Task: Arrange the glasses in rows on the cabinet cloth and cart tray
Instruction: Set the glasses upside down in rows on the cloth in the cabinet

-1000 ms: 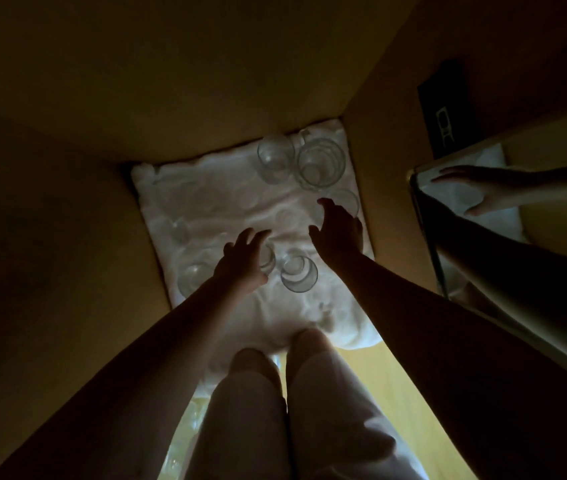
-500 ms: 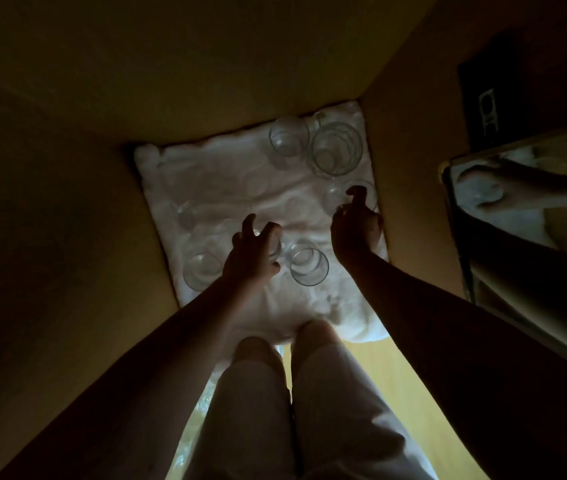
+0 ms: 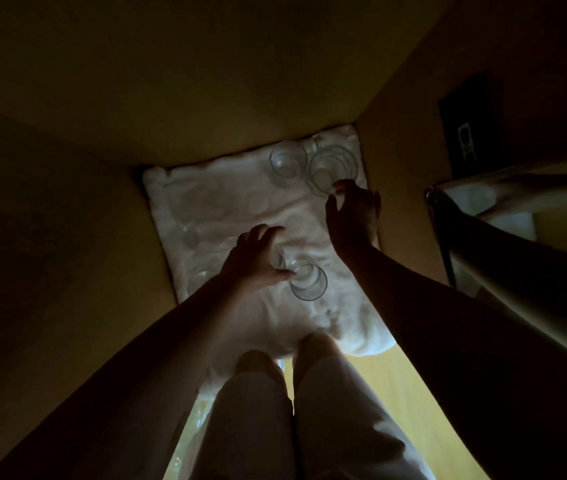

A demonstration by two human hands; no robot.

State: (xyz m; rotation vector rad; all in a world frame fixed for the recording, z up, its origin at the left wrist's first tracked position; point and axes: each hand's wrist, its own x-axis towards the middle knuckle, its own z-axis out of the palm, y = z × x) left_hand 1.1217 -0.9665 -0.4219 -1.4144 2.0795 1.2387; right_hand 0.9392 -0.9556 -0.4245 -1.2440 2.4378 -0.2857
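The left hand [image 3: 258, 259] curls down over a glass [image 3: 277, 261], fingers and thumb clasping its rim, with the thumb touching the front glass [image 3: 308, 282] just beside it. The right hand [image 3: 353, 216] is half open, fingertips at the corner glass [image 3: 332, 171], gripping nothing yet. All stand on the white cloth [image 3: 219, 202] in the dim cabinet [image 3: 275, 98]. Row-setting seems underway. Next, each hand likely needs a firm hold before shifting its glass into line.

Cloth [image 3: 226, 202] covering the cabinet [image 3: 67, 237] floor, two glasses [image 3: 288, 164] standing beyond the right hand [image 3: 353, 216], a glass [image 3: 277, 262] sitting under the left hand [image 3: 252, 261], a second glass [image 3: 308, 282] beside it.
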